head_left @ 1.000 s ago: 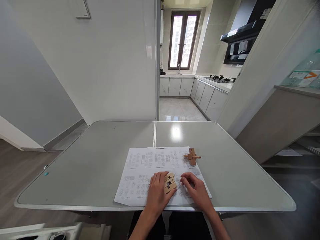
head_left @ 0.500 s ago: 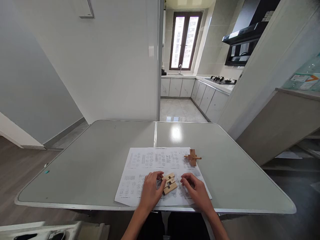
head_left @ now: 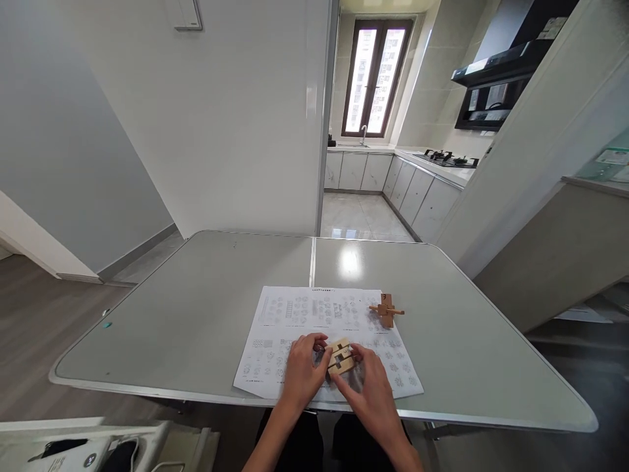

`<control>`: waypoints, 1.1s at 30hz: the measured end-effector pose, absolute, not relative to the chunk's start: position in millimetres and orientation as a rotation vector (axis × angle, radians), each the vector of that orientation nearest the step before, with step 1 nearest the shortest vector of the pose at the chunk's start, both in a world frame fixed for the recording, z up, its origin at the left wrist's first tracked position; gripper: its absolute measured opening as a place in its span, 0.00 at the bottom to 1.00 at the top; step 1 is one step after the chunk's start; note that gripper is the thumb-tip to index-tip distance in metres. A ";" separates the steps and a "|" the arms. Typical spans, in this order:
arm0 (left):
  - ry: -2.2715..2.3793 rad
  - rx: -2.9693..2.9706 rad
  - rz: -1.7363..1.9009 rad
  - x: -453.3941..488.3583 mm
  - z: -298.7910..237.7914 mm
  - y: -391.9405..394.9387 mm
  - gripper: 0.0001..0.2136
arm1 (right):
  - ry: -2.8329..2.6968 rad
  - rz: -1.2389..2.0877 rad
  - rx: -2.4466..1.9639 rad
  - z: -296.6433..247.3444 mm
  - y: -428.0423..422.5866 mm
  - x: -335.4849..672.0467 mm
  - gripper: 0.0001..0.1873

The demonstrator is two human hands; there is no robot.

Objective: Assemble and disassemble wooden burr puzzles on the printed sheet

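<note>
Light wooden puzzle pieces (head_left: 342, 358), notched bars laid side by side with square gaps between them, rest on a printed instruction sheet (head_left: 289, 314). My left hand (head_left: 305, 368) holds their left side, fingers curled and thumb against the edge. From the right, my right hand (head_left: 371, 388) grips the same pieces, with its thumb at the near edge and its fingers at the right edge. Farther off, a darker brown wooden puzzle cross (head_left: 386, 311), with a thin bar through it, lies at the sheet's upper right corner, apart from both hands.
The grey table (head_left: 472, 354) has a metal rim and a seam down the middle. A small teal object (head_left: 107, 325) lies near its left edge. Below left stands a white container (head_left: 88, 452) with dark items. Beyond the table, a doorway opens onto a kitchen.
My right hand has moved left from beside the puzzle pieces and now touches them. My left hand stays on them. The whole view has shifted slightly.
</note>
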State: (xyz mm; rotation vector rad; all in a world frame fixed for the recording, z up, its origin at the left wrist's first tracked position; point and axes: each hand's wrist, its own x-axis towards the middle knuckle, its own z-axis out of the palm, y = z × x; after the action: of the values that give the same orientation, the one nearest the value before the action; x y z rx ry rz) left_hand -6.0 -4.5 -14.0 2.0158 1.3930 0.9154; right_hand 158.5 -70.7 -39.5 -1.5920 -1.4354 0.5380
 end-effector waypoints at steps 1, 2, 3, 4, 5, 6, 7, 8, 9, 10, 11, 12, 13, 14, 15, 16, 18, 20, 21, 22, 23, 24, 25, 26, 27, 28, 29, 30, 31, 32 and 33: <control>1.398 2.015 0.915 -5.9 -13.9 -4.4 0.08 | -1.441 0.518 -1.609 -39.8 -70.8 154.1 0.28; 1.403 2.014 0.915 -5.7 -13.8 -4.3 0.08 | -1.440 0.496 -1.626 -40.0 -70.5 150.8 0.30; 1.407 2.013 0.915 -5.5 -13.5 -4.3 0.08 | -1.435 0.471 -1.643 -40.0 -70.1 148.3 0.31; 1.411 2.012 0.915 -5.3 -13.2 -4.5 0.08 | -1.429 0.449 -1.656 -39.9 -69.7 146.7 0.31; 1.416 2.011 0.914 -5.1 -12.9 -4.7 0.08 | -1.424 0.434 -1.666 -39.7 -69.6 145.8 0.31; 1.421 2.010 0.913 -5.0 -12.6 -4.9 0.08 | -1.420 0.428 -1.673 -39.3 -69.7 145.4 0.31; 1.426 2.009 0.909 -4.8 -12.3 -5.3 0.08 | -1.417 0.433 -1.677 -38.8 -70.1 145.4 0.30; 1.430 2.009 0.904 -4.7 -12.1 -5.6 0.09 | -1.413 0.444 -1.679 -38.1 -70.7 145.6 0.30; 1.434 2.010 0.898 -4.6 -11.9 -5.8 0.09 | -1.410 0.460 -1.677 -37.5 -71.5 146.0 0.29; 1.436 2.011 0.891 -4.4 -11.8 -6.0 0.09 | -1.404 0.475 -1.672 -36.8 -72.3 146.4 0.28; 1.438 2.014 0.883 -4.3 -11.6 -6.1 0.09 | -1.395 0.488 -1.665 -36.3 -73.0 146.9 0.27; 1.438 2.017 0.875 -4.0 -11.3 -5.8 0.09 | -1.380 0.498 -1.656 -36.0 -73.6 147.5 0.27; 1.438 2.021 0.867 -3.8 -10.8 -5.3 0.09 | -1.360 0.507 -1.647 -35.8 -74.1 148.0 0.26; 1.437 2.026 0.857 -3.6 -10.2 -4.3 0.09 | -1.335 0.517 -1.638 -35.9 -74.3 148.6 0.26; 1.433 2.031 0.844 -3.4 -9.4 -2.9 0.09 | -1.311 0.530 -1.630 -36.1 -74.4 149.2 0.26; 1.429 2.036 0.829 -3.3 -8.5 -0.8 0.09 | -1.288 0.544 -1.621 -36.5 -74.3 149.9 0.26; 1.418 2.046 0.795 -3.5 -6.3 4.9 0.10 | -1.253 0.557 -1.600 -37.6 -73.7 151.3 0.25; 1.405 2.056 0.758 -4.0 -4.0 12.0 0.12 | -1.230 0.550 -1.582 -39.1 -72.9 152.7 0.25; 1.401 2.061 0.740 -4.3 -2.9 15.8 0.12 | -1.221 0.543 -1.579 -39.9 -72.5 153.3 0.25; 1.396 2.066 0.724 -4.5 -1.9 19.4 0.12 | -1.214 0.537 -1.581 -40.6 -72.2 153.8 0.25; 1.390 2.073 0.709 -4.7 -0.8 22.6 0.12 | -1.207 0.535 -1.585 -41.3 -71.9 154.2 0.25; 1.382 2.080 0.696 -4.6 0.2 25.5 0.12 | -1.202 0.535 -1.587 -41.8 -71.8 154.5 0.25; 1.372 2.087 0.683 -4.5 1.2 27.8 0.12 | -1.197 0.532 -1.590 -42.2 -71.7 154.6 0.25; 1.362 2.093 0.671 -4.2 2.4 29.6 0.12 | -1.195 0.528 -1.591 -42.5 -71.6 154.7 0.26; 1.351 2.097 0.660 -3.8 3.6 30.9 0.12 | -1.195 0.524 -1.590 -42.7 -71.6 154.8 0.26; 1.340 2.096 0.649 -3.5 5.0 31.7 0.11 | -1.197 0.524 -1.591 -43.0 -71.4 155.1 0.27; 1.331 2.092 0.641 -3.4 6.6 32.2 0.11 | -1.199 0.529 -1.594 -43.4 -71.3 155.7 0.27; 1.328 2.082 0.637 -3.5 8.4 32.2 0.10 | -1.197 0.543 -1.596 -43.8 -71.0 156.7 0.28; 1.329 2.066 0.638 -3.8 10.4 31.8 0.10 | -1.189 0.571 -1.598 -44.2 -70.7 158.2 0.29; 1.333 2.044 0.643 -4.5 12.5 30.9 0.11 | -1.172 0.615 -1.596 -44.4 -70.5 160.2 0.29; 1.338 2.018 0.651 -5.5 14.8 29.6 0.12 | -1.141 0.670 -1.585 -44.0 -70.5 162.5 0.30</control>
State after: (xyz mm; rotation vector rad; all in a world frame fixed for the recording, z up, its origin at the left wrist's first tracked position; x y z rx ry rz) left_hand -5.5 29.6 14.8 2.0176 1.3376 0.6513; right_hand 162.5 -70.5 -44.0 -1.5852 -1.1413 0.6705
